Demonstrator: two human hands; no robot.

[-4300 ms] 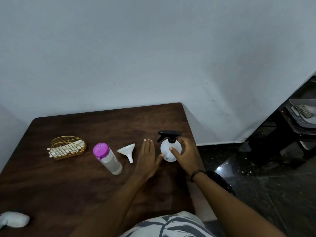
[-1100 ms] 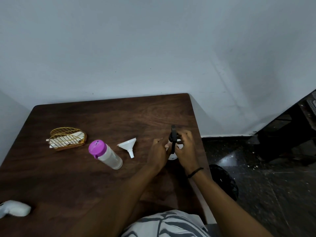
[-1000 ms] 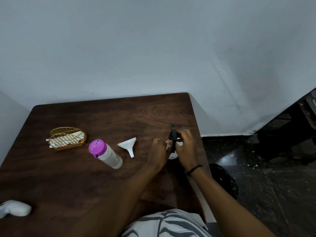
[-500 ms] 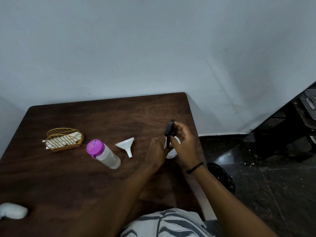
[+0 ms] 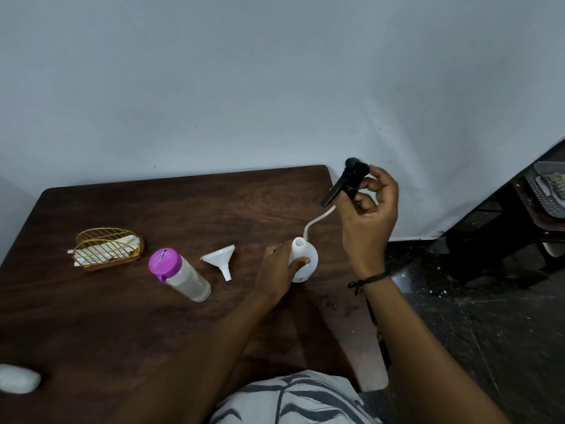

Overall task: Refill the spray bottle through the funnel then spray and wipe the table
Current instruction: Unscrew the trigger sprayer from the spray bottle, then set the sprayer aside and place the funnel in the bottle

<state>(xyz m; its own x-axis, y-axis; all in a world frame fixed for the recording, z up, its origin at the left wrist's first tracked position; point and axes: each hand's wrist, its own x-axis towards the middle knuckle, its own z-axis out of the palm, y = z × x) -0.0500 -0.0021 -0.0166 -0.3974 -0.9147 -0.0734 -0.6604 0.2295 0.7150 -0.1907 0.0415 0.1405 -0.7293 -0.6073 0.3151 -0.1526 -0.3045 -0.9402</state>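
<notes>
Bottle opened, nothing poured yet — the refill is only at its first step.

The right hand [image 5: 368,209] pinches the black spray head [image 5: 344,182], lifted off with its dip tube [image 5: 315,220] trailing at the open neck, while the left hand [image 5: 276,270] grips the white spray bottle [image 5: 305,258] standing on the table [image 5: 122,316]. The funnel [image 5: 221,260] lies on its side just left, untouched, beside the pink-capped refill bottle [image 5: 180,275] (cap on) — seating, pouring, closing, spraying and wiping all remain.

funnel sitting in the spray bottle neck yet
No, the funnel lies on the table, left of the open spray bottle.
</notes>
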